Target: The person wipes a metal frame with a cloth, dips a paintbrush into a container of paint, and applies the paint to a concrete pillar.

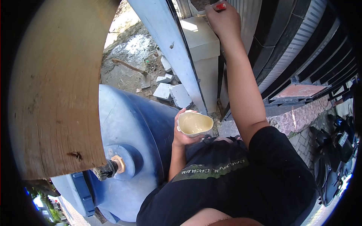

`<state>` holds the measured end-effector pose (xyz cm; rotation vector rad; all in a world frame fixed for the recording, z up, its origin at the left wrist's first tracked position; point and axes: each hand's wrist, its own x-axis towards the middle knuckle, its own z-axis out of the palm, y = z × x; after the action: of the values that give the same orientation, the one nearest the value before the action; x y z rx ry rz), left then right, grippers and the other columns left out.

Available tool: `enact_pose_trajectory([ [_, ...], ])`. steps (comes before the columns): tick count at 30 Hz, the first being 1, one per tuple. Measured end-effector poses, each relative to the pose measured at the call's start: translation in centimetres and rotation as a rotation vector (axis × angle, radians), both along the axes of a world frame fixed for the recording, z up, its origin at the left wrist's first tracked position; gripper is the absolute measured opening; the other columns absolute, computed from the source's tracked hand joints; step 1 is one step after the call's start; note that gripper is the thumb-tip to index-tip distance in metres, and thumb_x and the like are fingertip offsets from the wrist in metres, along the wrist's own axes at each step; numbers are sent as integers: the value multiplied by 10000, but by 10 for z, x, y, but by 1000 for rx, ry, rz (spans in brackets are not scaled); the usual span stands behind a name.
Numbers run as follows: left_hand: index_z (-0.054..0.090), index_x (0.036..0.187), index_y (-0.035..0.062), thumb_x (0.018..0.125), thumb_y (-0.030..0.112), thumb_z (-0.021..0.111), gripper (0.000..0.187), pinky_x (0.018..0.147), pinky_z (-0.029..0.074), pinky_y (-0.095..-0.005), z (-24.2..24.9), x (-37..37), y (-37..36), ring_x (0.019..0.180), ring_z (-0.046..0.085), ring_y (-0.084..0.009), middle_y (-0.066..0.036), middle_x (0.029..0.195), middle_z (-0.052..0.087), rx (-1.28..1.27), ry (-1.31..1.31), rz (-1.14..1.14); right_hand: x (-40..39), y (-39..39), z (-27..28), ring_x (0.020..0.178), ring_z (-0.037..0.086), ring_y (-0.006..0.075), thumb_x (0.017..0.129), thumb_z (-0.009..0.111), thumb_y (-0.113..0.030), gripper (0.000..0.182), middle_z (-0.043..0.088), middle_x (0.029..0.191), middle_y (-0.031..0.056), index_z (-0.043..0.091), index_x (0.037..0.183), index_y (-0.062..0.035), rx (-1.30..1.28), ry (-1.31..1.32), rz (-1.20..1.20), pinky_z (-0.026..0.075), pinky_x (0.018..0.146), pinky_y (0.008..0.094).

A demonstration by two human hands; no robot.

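Note:
My left hand (181, 138) is closed around a cream-coloured, cut-open plastic container (185, 132) in front of my body. Pale cream liquid that looks like paint (196, 123) lies inside it. At the top of the view my right arm is stretched out far forward. The right hand (225, 20) grips a red-handled tool (219, 6); only its red end shows, and its working end is hidden behind the fingers. Just below and to the left of that hand stands a cream-coloured pillar (203, 47).
A wooden board (60, 94) juts in close at the left. Beside me lies a large blue tank (124, 109). A pale blue beam (166, 41) slants past the pillar. Dark metal bars (298, 41) run along the right. Broken blocks (164, 91) and a hoe (130, 67) lie on the ground; motorcycles (335, 150) stand at right.

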<state>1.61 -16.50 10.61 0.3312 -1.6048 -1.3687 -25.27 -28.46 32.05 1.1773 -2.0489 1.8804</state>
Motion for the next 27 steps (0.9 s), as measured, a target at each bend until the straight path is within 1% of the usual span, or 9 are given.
enact_pose_trajectory([
  [4, 199, 1371, 10, 531, 181, 865, 1085, 923, 462, -421, -2, 0, -2, 1087, 558, -300, -205, 1180, 520, -58, -17, 4, -4, -27, -30, 772, 614, 398, 713, 612, -325, 268, 649, 755, 184, 635, 776, -66, 40, 8, 42, 493, 705, 442],
  [8, 196, 1372, 9, 523, 188, 869, 1098, 922, 462, -422, 2, 2, 1, 1082, 562, -301, -210, 1181, 522, -24, -20, 8, 27, 34, -24, 760, 615, 394, 691, 619, -291, 257, 641, 741, 189, 616, 749, -40, 169, 8, 152, 490, 697, 435],
  [12, 198, 1371, 10, 521, 193, 869, 1098, 921, 463, -421, -2, 6, 1, 1074, 566, -299, -207, 1183, 524, -7, -29, 41, 34, 70, -6, 736, 615, 385, 696, 610, -263, 234, 633, 709, 178, 604, 732, -32, 127, 8, 211, 489, 670, 417],
  [15, 200, 1370, 11, 528, 196, 864, 1089, 921, 463, -418, 1, 6, -1, 1074, 565, -298, -206, 1182, 523, -25, -62, 54, 29, 55, 6, 720, 616, 379, 718, 606, -272, 234, 632, 697, 174, 612, 749, -40, 8, 22, 152, 493, 669, 411],
  [19, 201, 1367, 8, 528, 204, 866, 1089, 922, 462, -416, 0, 2, -1, 1077, 562, -299, -209, 1182, 523, -33, -50, 29, 22, 0, -7, 744, 618, 381, 722, 602, -290, 246, 640, 728, 178, 625, 769, -49, 23, 88, 77, 496, 687, 429],
  [21, 201, 1367, 7, 525, 201, 868, 1092, 924, 461, -416, 0, 2, 1, 1078, 561, -300, -209, 1182, 523, -52, -53, 19, 21, -16, -23, 737, 613, 386, 724, 631, -310, 298, 640, 734, 187, 635, 839, -35, 101, 125, 119, 493, 669, 380],
  [22, 200, 1367, 6, 521, 195, 870, 1095, 926, 461, -414, -1, 2, 1, 1079, 561, -299, -207, 1184, 523, -49, -52, 14, 21, -17, -30, 737, 613, 386, 724, 631, -310, 298, 640, 734, 187, 635, 839, -35, 95, 124, 117, 493, 669, 380],
  [25, 199, 1367, 5, 515, 184, 872, 1101, 931, 459, -411, 0, 4, 2, 1083, 560, -296, -204, 1188, 523, -56, -66, 18, 30, 20, -31, 666, 619, 348, 714, 628, -299, 296, 629, 686, 172, 634, 828, -26, 150, 107, 205, 491, 643, 368],
  [27, 198, 1367, 3, 517, 175, 869, 1097, 929, 460, -405, -2, 6, 1, 1084, 561, -289, -202, 1193, 524, -55, -84, 33, 39, 58, -18, 707, 616, 369, 702, 617, -292, 273, 636, 715, 179, 632, 799, -37, 157, 80, 242, 490, 666, 399],
])
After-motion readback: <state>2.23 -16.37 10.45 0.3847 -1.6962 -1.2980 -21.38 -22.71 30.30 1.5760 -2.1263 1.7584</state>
